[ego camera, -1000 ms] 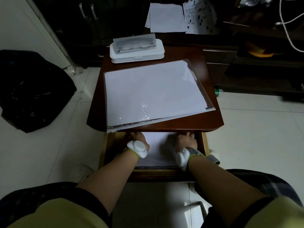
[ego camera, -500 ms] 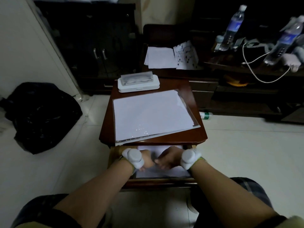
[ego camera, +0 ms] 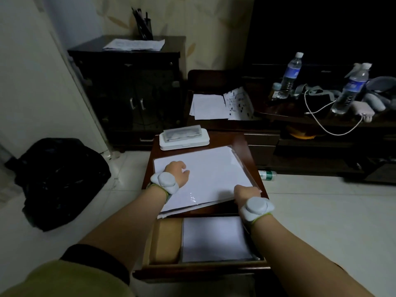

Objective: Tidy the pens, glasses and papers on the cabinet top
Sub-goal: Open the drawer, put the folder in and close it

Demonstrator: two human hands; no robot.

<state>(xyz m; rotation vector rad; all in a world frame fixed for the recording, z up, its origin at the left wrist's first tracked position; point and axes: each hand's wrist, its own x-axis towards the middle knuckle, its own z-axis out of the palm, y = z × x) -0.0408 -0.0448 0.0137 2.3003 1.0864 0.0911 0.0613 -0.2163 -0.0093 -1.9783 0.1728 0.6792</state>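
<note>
On the cabinet top (ego camera: 255,155), both hands, left hand (ego camera: 176,172) and right hand (ego camera: 245,192), grip papers (ego camera: 212,174).

No text can be read: the bottle labels (ego camera: 291,71) and the printed sheet (ego camera: 237,103) far right are too blurred.

**A dim room with dark furniture on a pale floor**

The light is low. Pale glossy floor tiles (ego camera: 321,211) run wall to wall. A white wall (ego camera: 32,71) stands at the left; the back wall (ego camera: 203,28) carries cream wallpaper with a faint leaf pattern. Against it sits a dark cupboard (ego camera: 128,93) with two door handles. A long low unit (ego camera: 310,142) of dark wood fills the right side, and above it hangs a black expanse, perhaps a screen. A black bag (ego camera: 60,179) slumps on the floor.
</note>
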